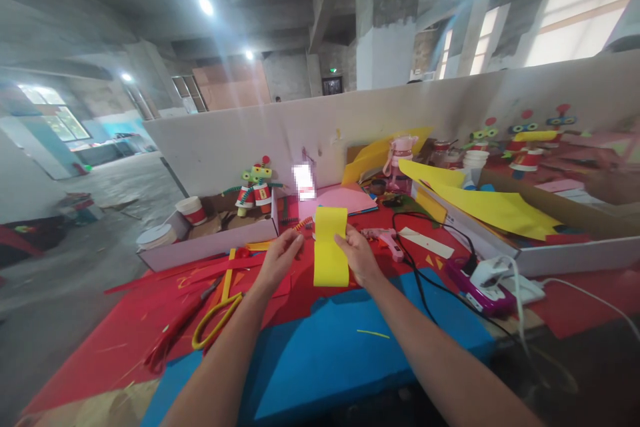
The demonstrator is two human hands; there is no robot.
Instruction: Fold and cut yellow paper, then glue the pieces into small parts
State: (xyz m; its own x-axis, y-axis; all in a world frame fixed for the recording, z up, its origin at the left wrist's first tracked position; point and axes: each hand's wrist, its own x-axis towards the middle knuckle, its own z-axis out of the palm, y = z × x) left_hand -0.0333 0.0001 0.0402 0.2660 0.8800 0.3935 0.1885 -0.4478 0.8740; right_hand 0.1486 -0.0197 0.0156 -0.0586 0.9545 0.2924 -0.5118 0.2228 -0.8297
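In front of me, a yellow paper piece (331,267) hangs upright with a bend across it. My right hand (361,255) pinches its right edge, thumb on the near face. My left hand (281,255) is left of the paper, apart from it, with thumb and fingers pressed together. A reddish pleated paper strip (303,223) shows just beyond the left fingertips; whether they grip it is unclear. Yellow-handled scissors (217,323) lie near my left forearm. Behind my right hand rests a pink glue gun (384,240).
A blue sheet (320,360) covers the near edge over red sheets. At left, a box (210,247) holds paper robot figures (261,188). On the right are a purple power strip (480,290), cables, and a box (565,257) with yellow sheets. A white partition (235,140) stands behind.
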